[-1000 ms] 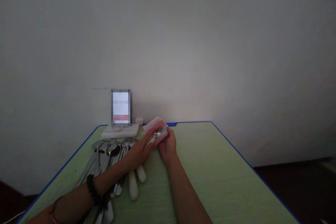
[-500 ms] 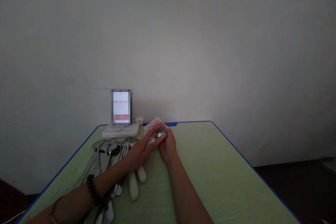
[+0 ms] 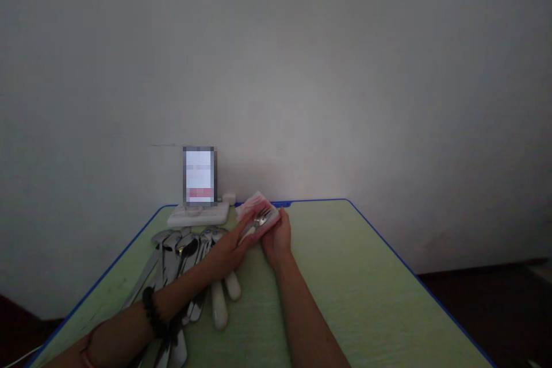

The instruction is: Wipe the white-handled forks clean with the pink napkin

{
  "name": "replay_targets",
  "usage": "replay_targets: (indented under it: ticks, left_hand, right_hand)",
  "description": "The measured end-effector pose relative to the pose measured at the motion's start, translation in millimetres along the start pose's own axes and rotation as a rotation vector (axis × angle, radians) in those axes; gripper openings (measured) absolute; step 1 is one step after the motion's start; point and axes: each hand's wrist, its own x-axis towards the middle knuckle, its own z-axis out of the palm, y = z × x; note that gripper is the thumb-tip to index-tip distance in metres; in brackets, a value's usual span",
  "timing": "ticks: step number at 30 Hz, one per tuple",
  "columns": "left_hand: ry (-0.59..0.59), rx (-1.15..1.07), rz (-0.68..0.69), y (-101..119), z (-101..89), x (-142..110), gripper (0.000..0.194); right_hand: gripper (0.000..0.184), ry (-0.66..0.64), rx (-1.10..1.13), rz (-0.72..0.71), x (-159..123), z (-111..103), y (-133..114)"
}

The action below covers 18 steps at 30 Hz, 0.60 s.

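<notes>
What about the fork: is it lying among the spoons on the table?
No, the fork lies against a pink cloth held by the left hand and the right hand, apart from the spoons.

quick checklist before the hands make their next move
1. Fork held: ok, the left hand is on its handle.
2. Pink-and-white cloth or tissue behind the fork head: ok.
3. Right hand supporting the cloth or tissue: ok.
4. Piled cutlery out from under the left arm: not ok, the arm crosses over it.
5. Screen device upright: ok.
6. Fork clean: cannot tell, too small and dim.
</notes>
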Motion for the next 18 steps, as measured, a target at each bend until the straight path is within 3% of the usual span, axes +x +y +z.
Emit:
replay_targets:
  ticks: [4,10,18]
  left_hand:
    - [-0.020,-0.037,0.005,2.7,-1.3,1.3,0.053]
    - [-0.009,-0.105,0.054,9.0,-3.1,2.3,0.051]
    - [-0.021,-0.098,0.032,2.2,-1.3,1.1,0.051]
  right_hand:
    - [0.012,0.057,-0.052,-0.047,1.6,-1.6,1.8]
    - [0.004,0.059,-0.119,-0.154,2.8,-6.1,4.5]
    - [0.010,0.098,-0.140,-0.189,1.3,-2.4,4.3]
